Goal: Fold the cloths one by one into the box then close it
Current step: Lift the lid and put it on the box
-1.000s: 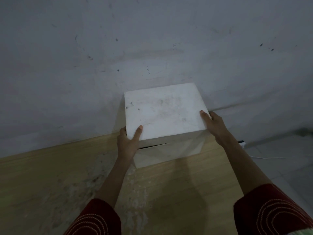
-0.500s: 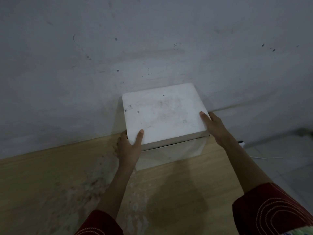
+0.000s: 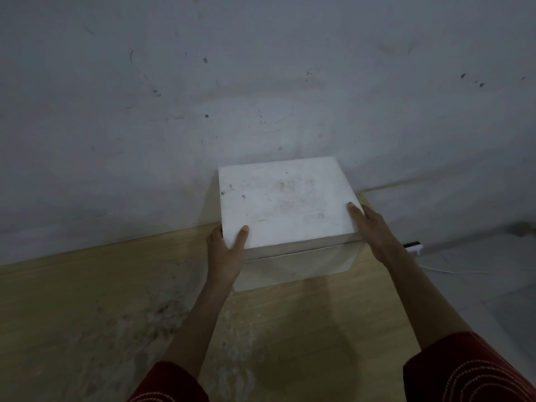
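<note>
A white box [image 3: 298, 264] stands on the wooden table against the wall, and its white lid [image 3: 284, 201] lies flat on top with only a thin seam showing along the front. My left hand [image 3: 224, 250] grips the lid's near left corner, thumb on top and fingers round the side. My right hand [image 3: 369, 224] grips the lid's right edge, thumb on top. No cloths are visible; the inside of the box is hidden.
The light wooden table [image 3: 116, 314] runs along a grey wall [image 3: 261, 82]. To the right, past the table's edge, is a grey floor with a white power strip [image 3: 413, 246] and its cable.
The lid has come down onto the box: the dark gap at its front left has narrowed to a thin seam. Both hands stayed on the lid.
</note>
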